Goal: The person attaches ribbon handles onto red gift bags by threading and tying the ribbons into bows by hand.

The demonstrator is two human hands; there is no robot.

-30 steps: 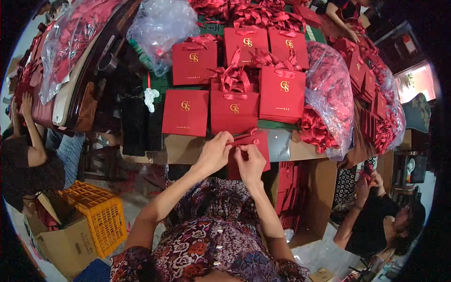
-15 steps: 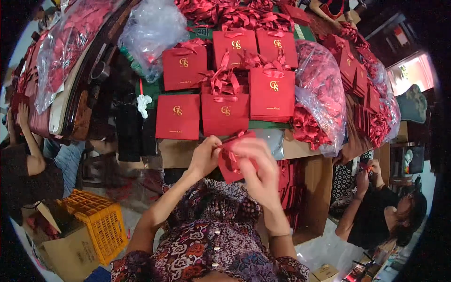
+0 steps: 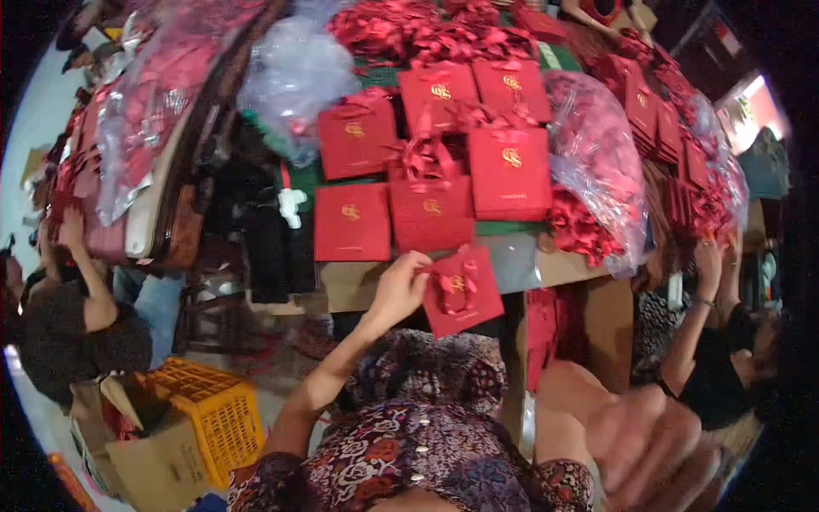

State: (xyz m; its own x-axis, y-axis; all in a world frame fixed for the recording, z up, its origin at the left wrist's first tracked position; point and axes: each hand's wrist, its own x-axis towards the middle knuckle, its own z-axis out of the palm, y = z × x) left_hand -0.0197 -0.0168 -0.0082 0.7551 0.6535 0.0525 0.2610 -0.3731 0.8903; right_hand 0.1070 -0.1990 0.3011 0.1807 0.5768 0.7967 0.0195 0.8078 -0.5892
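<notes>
A small red paper gift bag with a red ribbon handle hangs tilted just off the table's front edge. My left hand pinches it by the upper left corner, fingers closed. Low on the right, close to the camera, is my right hand, apart from the bag and smeared by motion; its fingers cannot be made out clearly. Beyond the held bag, more red gift bags lie in stacks on the table, the nearest being a flat bag and a ribboned bag.
Clear plastic sacks of red ribbon and a bundled plastic bag flank the stacks. An open cardboard box holding red bags stands below the table edge. A yellow crate sits at left. People work on both sides.
My right hand has left the bag and swung down to the right, near the camera. My left hand still holds the bag, now seen further right, its front showing.
</notes>
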